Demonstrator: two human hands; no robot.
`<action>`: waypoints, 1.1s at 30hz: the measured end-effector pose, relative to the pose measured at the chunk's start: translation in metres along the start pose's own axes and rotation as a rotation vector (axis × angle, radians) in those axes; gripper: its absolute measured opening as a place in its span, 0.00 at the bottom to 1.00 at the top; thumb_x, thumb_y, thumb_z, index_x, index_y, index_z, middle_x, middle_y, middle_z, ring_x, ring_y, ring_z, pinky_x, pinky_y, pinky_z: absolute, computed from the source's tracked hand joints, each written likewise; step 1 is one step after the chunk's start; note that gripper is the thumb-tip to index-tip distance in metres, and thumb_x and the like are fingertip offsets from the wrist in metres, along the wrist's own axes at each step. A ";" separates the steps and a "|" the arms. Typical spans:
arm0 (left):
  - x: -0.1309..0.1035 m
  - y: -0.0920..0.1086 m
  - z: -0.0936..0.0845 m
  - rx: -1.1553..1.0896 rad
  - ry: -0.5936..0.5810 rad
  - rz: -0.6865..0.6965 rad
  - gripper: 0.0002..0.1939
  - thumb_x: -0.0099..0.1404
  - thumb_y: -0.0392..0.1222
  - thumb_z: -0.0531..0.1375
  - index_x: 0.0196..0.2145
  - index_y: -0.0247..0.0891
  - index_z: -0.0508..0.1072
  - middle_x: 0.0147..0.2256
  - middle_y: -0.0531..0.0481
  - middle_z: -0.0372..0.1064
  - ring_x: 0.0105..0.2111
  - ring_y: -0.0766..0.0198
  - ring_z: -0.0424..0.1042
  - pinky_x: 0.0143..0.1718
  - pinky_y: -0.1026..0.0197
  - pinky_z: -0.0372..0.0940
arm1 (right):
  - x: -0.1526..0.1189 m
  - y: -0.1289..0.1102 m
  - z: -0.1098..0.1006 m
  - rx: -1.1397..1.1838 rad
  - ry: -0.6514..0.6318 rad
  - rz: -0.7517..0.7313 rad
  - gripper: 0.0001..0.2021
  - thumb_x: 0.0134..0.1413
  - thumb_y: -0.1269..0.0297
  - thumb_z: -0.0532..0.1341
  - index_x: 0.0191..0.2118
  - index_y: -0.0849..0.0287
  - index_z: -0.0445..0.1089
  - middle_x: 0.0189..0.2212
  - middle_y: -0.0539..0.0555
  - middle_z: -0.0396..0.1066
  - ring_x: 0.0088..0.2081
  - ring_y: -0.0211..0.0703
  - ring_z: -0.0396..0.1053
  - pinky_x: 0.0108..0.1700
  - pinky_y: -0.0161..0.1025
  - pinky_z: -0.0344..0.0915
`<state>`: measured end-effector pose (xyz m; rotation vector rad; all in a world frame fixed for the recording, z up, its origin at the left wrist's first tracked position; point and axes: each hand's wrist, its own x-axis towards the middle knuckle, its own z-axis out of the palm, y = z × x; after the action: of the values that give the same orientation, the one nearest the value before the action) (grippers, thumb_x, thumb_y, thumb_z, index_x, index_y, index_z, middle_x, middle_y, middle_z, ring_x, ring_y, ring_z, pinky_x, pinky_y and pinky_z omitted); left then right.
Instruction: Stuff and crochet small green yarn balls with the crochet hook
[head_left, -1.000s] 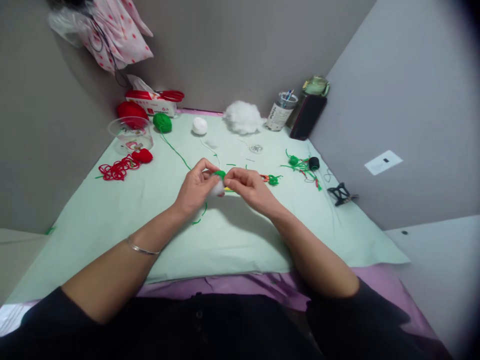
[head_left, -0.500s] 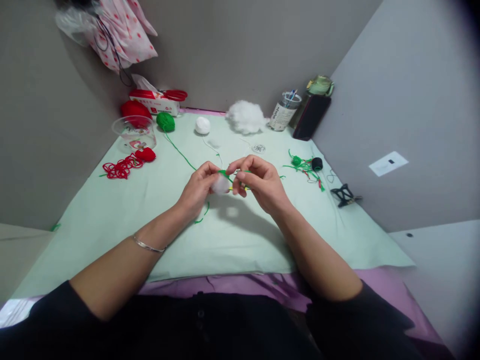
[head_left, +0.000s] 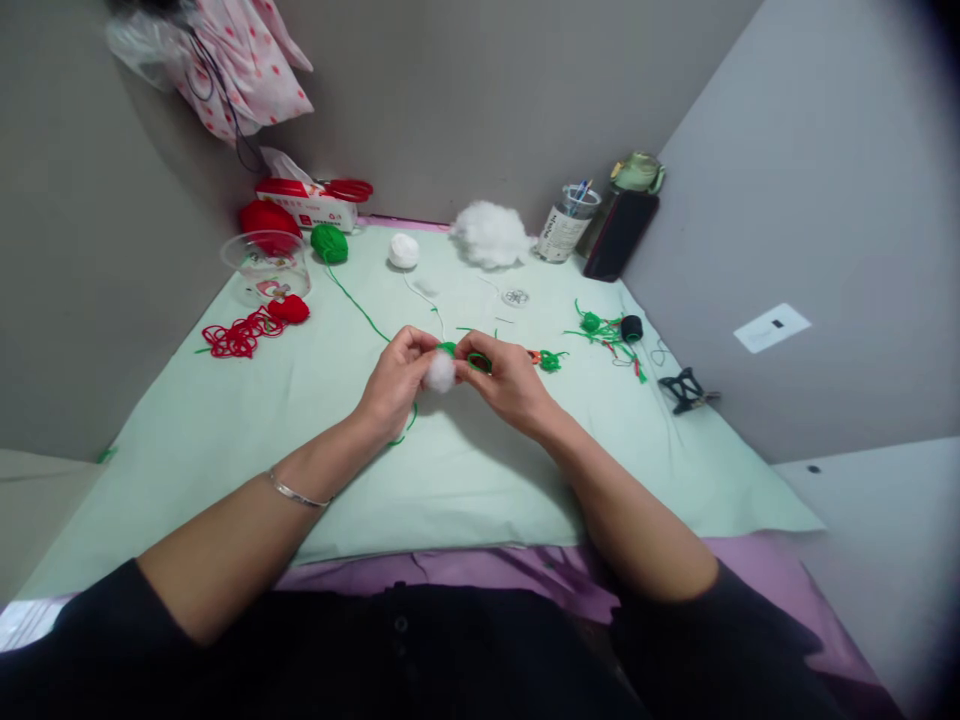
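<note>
The left hand pinches a small green piece, with a white tuft just below it, between the 2 hands. At the tuft's 3 o'clock, the right hand is drawn in narrow, holding green yarn that loops by its fingers; whether it also grips the piece, I cannot tell. From the tuft, a white yarn ball sits near 11 o'clock, loose stuffing near 1, tangled red yarn at 9.

Your pale counter carries green yarn and white yarn beyond your left grip, red yarn leftward, white fluff beyond your right grip, and a black spool rightward.
</note>
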<state>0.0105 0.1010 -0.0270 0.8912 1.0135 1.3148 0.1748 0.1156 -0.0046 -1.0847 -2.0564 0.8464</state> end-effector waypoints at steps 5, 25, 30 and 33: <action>-0.006 0.002 0.002 -0.022 -0.085 -0.009 0.07 0.60 0.40 0.65 0.33 0.39 0.69 0.32 0.54 0.69 0.31 0.67 0.70 0.33 0.64 0.66 | 0.001 0.002 0.003 -0.072 0.149 0.069 0.09 0.54 0.65 0.62 0.27 0.55 0.61 0.22 0.45 0.63 0.27 0.37 0.57 0.32 0.37 0.52; 0.000 0.003 -0.001 0.134 -0.039 0.071 0.14 0.54 0.32 0.65 0.32 0.42 0.63 0.20 0.62 0.64 0.19 0.69 0.66 0.24 0.64 0.60 | -0.004 -0.016 0.001 0.264 -0.115 0.011 0.07 0.61 0.65 0.58 0.30 0.57 0.65 0.26 0.49 0.69 0.29 0.39 0.62 0.34 0.38 0.56; 0.000 0.009 -0.001 0.048 -0.072 -0.010 0.12 0.55 0.37 0.65 0.32 0.40 0.63 0.23 0.59 0.67 0.21 0.67 0.72 0.26 0.63 0.66 | -0.002 -0.007 0.001 -0.155 0.074 -0.087 0.03 0.57 0.69 0.60 0.34 0.56 0.64 0.24 0.44 0.58 0.27 0.37 0.54 0.33 0.37 0.51; -0.001 0.009 -0.001 0.003 -0.083 -0.050 0.12 0.56 0.36 0.65 0.32 0.40 0.63 0.25 0.59 0.68 0.23 0.68 0.73 0.29 0.62 0.70 | -0.002 -0.004 0.000 -0.179 0.047 -0.075 0.04 0.58 0.69 0.60 0.34 0.56 0.64 0.23 0.43 0.57 0.26 0.36 0.53 0.33 0.36 0.50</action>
<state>0.0065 0.1005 -0.0189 0.9102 0.9671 1.2247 0.1740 0.1127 -0.0021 -1.1027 -2.1509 0.6033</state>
